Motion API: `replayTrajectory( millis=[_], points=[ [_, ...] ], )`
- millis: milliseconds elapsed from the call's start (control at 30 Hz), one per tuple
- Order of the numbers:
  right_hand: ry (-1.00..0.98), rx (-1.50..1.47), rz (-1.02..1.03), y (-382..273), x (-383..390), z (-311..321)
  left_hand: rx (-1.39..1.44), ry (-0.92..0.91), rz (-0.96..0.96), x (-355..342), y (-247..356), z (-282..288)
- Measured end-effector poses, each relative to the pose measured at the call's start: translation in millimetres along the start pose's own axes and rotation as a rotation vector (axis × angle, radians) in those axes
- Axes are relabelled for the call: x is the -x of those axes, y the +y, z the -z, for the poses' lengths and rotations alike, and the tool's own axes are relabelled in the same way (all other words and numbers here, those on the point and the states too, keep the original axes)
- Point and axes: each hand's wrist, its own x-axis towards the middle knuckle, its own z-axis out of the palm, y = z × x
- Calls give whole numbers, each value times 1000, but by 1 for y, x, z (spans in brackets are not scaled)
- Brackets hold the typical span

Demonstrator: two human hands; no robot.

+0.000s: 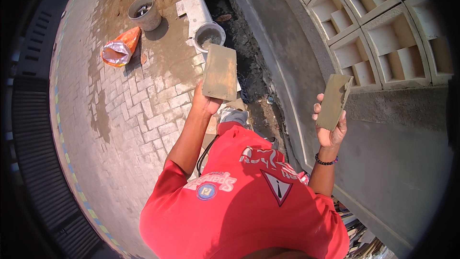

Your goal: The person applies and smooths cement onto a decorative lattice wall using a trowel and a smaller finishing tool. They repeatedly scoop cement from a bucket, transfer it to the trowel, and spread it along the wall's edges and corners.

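Bright sunlight, hard-edged shadows, strong fisheye bending, blackened corners

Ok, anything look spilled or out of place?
The orange sack seems tipped over on the paving, mouth gaping, while the nearby bucket stands upright. Below the sack in view, a dark stain marks the paving, possibly a spill.

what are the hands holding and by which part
Left hand: a wider board, from underneath near its lower end. Right hand: a narrower board, from behind. Exact grips hidden.
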Motion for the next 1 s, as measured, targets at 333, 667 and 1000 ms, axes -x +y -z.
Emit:
replayTrajectory(
  millis=[333, 667, 1000],
  points=[
    [338, 85, 254, 5, 47, -10, 19, -160, 204, -85, 14, 7],
    [554, 335, 711, 14, -22, -69, -270, -107, 516, -169, 50, -34],
    [1205, 1432, 1326, -84, -38, -202, -606, -167, 882, -250, 80, 24]
  ],
)
